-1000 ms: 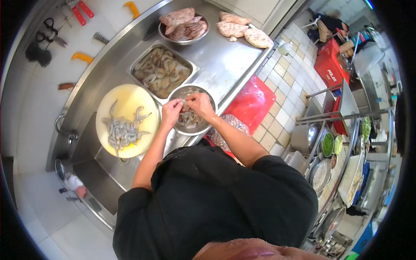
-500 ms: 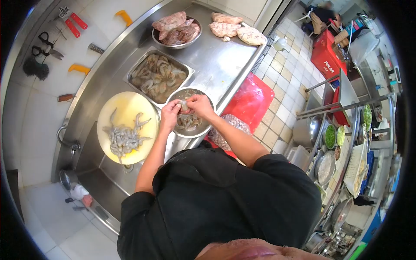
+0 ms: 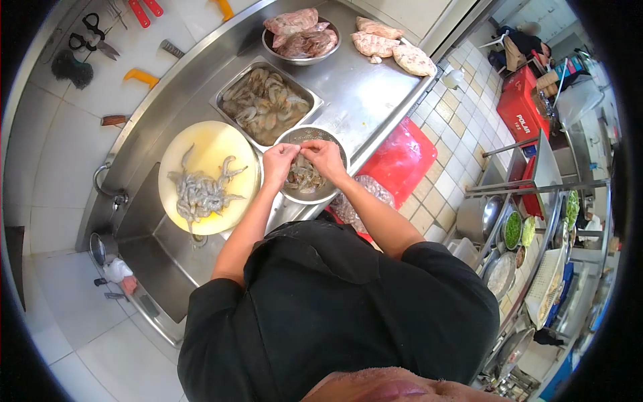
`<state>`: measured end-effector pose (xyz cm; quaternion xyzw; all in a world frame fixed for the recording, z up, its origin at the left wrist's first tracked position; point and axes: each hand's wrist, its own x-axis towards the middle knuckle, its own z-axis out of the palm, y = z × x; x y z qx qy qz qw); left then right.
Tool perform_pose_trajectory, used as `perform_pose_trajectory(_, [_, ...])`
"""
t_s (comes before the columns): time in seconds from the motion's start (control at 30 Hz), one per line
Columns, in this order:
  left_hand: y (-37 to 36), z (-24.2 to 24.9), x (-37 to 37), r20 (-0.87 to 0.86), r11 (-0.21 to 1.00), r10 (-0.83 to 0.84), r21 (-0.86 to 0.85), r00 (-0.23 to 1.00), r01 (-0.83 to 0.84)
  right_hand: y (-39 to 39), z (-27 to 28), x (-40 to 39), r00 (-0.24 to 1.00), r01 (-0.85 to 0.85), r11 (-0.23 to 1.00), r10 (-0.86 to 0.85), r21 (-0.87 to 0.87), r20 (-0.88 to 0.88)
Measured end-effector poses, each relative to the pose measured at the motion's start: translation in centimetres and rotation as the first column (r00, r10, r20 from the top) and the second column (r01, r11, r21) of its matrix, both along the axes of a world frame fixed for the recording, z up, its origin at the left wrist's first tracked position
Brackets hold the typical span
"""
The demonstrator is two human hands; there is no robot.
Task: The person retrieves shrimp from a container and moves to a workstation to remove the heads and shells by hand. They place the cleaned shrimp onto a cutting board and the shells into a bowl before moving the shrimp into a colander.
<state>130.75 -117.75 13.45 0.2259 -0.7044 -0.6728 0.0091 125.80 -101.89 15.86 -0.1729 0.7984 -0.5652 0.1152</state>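
My left hand [image 3: 280,164] and my right hand [image 3: 323,158] meet fingertip to fingertip above a metal colander [image 3: 340,145]. Both are closed in a pinch around a shrimp, which the fingers mostly hide. More shrimp [image 3: 305,178] lie inside the colander. Left of my hands, a heap of whole grey shrimp [image 3: 201,194] rests on a round, yellowish cutting board [image 3: 177,147]. Just beyond the colander, a rectangular steel pan [image 3: 315,100] holds many shrimp in liquid.
A metal bowl of raw meat [image 3: 301,33] and several pale meat pieces [image 3: 395,50] sit at the counter's far end. The sink basin [image 3: 161,268] is under the board. Red plastic [image 3: 405,161] and a clear bag [image 3: 365,201] lie below the counter edge. Another person [image 3: 526,47] sits far back.
My fingertips have come closer together, and the pale shrimp that showed between them is now mostly covered. The whole view has shifted slightly; the board, pan and colander stay in place.
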Motion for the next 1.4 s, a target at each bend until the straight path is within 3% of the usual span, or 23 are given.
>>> perform_pose_trajectory(0.1, [1.8, -1.3, 0.5, -0.114, 0.904, 0.216, 0.399, 0.970, -0.155, -0.5, -0.7, 0.0, 0.970, 0.103, 0.983, -0.066, -0.149, 0.236])
perform_pose_trajectory(0.13, [2.0, -1.7, 0.9, -0.185, 0.910, 0.159, 0.409, 0.970, -0.071, -0.7, -1.0, 0.0, 0.978, 0.117, 0.983, -0.090, -0.140, 0.186])
perform_pose_trajectory(0.2, [2.9, -0.6, 1.5, -0.302, 0.994, 0.055, -0.072, 0.952, -0.080, -1.1, -1.0, 0.1, 0.987, 0.148, 0.981, -0.137, -0.125, 0.086])
perform_pose_trajectory(0.23, [3.2, -0.1, 1.6, -0.336, 0.945, -0.016, -0.313, 0.942, -0.096, -1.3, -1.0, 0.1, 0.988, 0.147, 0.986, -0.143, -0.080, 0.051])
perform_pose_trajectory(0.27, [3.2, -0.1, 1.5, -0.296, 0.904, 0.012, -0.404, 0.955, -0.136, -1.5, -0.1, 0.4, 0.989, 0.148, 0.988, -0.147, -0.035, 0.015])
perform_pose_trajectory(0.4, [2.4, 0.6, 1.5, -0.320, 0.881, -0.082, -0.466, 0.944, -0.081, -1.3, 1.0, 0.0, 0.994, 0.077, 0.972, -0.058, 0.221, -0.092])
perform_pose_trajectory(0.5, [1.8, 1.4, 1.4, -0.199, 0.862, -0.132, -0.507, 0.971, 0.013, -0.8, -0.2, -0.4, 0.999, 0.006, 0.992, 0.000, 0.129, -0.048])
perform_pose_trajectory(0.57, [1.3, 1.3, 1.4, -0.113, 0.810, -0.169, -0.582, 0.979, 0.072, -0.4, -0.3, -0.8, 0.996, -0.053, 0.993, 0.045, 0.104, 0.077])
perform_pose_trajectory(0.6, [1.3, 1.4, 1.3, -0.089, 0.811, -0.167, -0.579, 0.982, 0.085, -0.2, -0.1, -0.7, 0.987, -0.082, 0.992, 0.068, 0.093, 0.148])
perform_pose_trajectory(0.7, [1.8, 2.7, 1.7, -0.061, 0.833, -0.140, -0.546, 0.988, 0.084, -0.3, -0.1, -0.7, 0.993, -0.093, 0.990, 0.085, 0.105, 0.077])
perform_pose_trajectory(0.93, [1.3, 0.1, 1.8, -0.171, 0.877, -0.179, -0.475, 0.969, 0.078, -0.3, -1.4, -0.7, 0.991, -0.051, 0.995, 0.041, 0.081, 0.127])
perform_pose_trajectory(1.13, [0.0, 0.5, 2.5, -0.063, 0.949, -0.254, -0.207, 0.965, 0.237, 0.7, -0.1, -0.3, 0.998, -0.042, 0.981, 0.050, 0.190, -0.037])
perform_pose_trajectory(1.23, [-0.1, 2.3, 3.5, 0.047, 0.962, -0.237, -0.131, 0.970, 0.241, 1.5, -0.2, -0.7, 0.886, 0.035, 0.990, 0.031, 0.134, -0.462])
perform_pose_trajectory(1.33, [-1.9, 2.8, 5.6, 0.088, 0.943, -0.211, -0.246, 0.974, 0.226, 3.4, -2.1, -2.5, 0.893, 0.169, 0.959, -0.051, 0.228, -0.447])
perform_pose_trajectory(1.4, [-3.5, 3.2, 7.1, 0.037, 0.941, -0.112, -0.318, 0.993, 0.118, 4.5, -1.9, -3.6, 0.947, 0.139, 0.922, -0.017, 0.361, -0.322])
